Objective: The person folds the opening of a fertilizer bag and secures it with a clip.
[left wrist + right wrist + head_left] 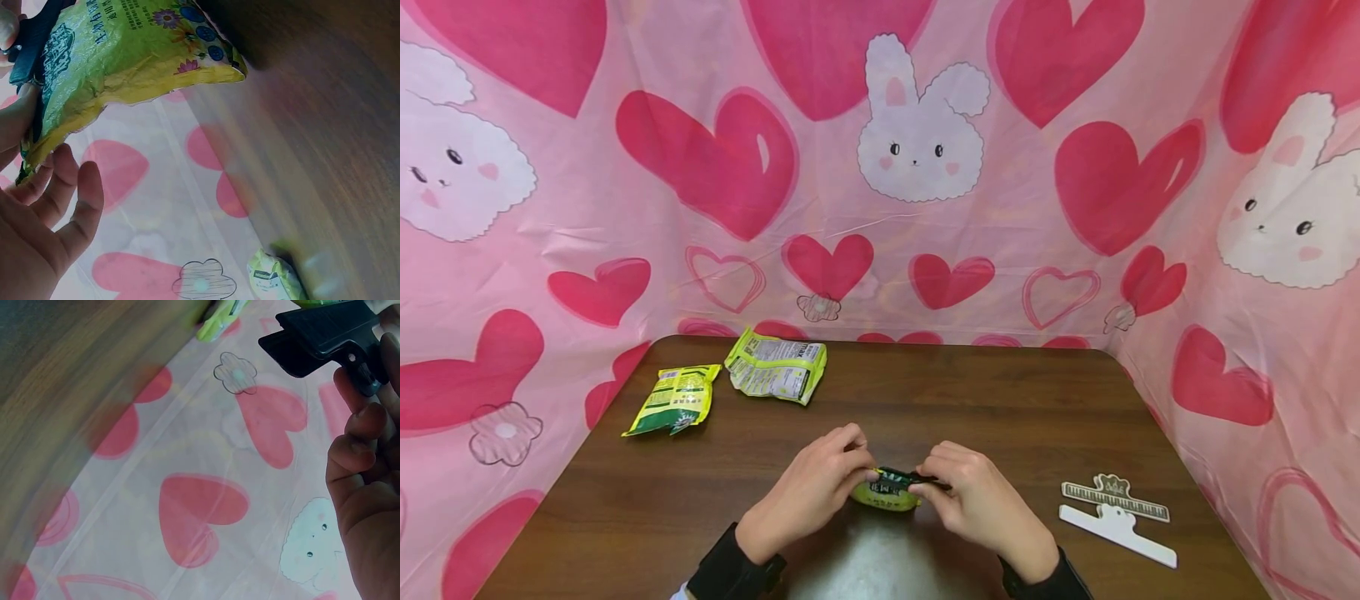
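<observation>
A yellow-green snack bag (886, 498) with dark green print stands between the two hands near the table's front. My left hand (823, 475) pinches one top corner of it; in the left wrist view several of its fingers (81, 200) curl below the bag's edge. My right hand (970, 492) grips a black clip (331, 340) by its handle. In the left wrist view the clip lies along the bag's top edge. How far its jaws reach over the bag is partly hidden by the fingers.
Two more green-yellow bags, one with a dark green lower part (676, 400) and one with grey print (778, 367), lie at the back left of the brown table (970, 400). On the right are a patterned clip (1116, 500) and a white clip (1117, 533). Pink cloth (820, 200) hangs around the table.
</observation>
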The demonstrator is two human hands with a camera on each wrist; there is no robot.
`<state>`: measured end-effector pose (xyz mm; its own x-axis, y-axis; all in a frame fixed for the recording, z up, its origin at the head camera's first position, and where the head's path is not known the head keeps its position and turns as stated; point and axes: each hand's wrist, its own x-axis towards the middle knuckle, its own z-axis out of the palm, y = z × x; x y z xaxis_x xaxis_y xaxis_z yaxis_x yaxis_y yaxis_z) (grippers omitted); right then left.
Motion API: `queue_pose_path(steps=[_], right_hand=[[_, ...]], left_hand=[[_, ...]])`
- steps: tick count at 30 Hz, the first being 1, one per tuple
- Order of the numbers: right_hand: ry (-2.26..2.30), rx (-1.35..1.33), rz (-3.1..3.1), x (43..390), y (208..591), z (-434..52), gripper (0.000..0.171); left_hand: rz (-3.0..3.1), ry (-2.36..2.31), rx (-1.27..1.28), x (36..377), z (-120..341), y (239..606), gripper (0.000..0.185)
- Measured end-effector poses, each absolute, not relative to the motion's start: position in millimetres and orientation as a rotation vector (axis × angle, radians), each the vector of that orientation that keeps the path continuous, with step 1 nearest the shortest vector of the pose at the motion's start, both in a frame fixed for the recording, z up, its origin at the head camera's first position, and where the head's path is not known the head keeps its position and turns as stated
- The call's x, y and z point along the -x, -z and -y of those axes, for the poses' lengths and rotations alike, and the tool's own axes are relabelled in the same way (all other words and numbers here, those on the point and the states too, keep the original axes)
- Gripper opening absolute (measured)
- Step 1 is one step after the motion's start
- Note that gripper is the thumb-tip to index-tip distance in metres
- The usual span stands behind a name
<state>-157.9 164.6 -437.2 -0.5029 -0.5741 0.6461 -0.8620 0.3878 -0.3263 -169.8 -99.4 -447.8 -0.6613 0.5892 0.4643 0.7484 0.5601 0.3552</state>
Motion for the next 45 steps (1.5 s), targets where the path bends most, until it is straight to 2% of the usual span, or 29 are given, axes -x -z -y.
queue_pose_path(steps=[10,23,45], right_hand=[[-0.901,-1.194,2.287,160.2,442.9,-163.9,0.018],[-0.923,-1.217,2.27,163.0,450.0,-161.8,0.019],[-0.904,-1.226,2.191,161.7,446.1,-158.5,0.019]], left_hand=[[2.52,1.075,1.053,173.8,101.9,449.6,0.015],[2.64,1.137,1.192,177.5,119.2,437.3,0.022],[2.428,1.073,1.202,174.8,107.5,444.1,0.017]])
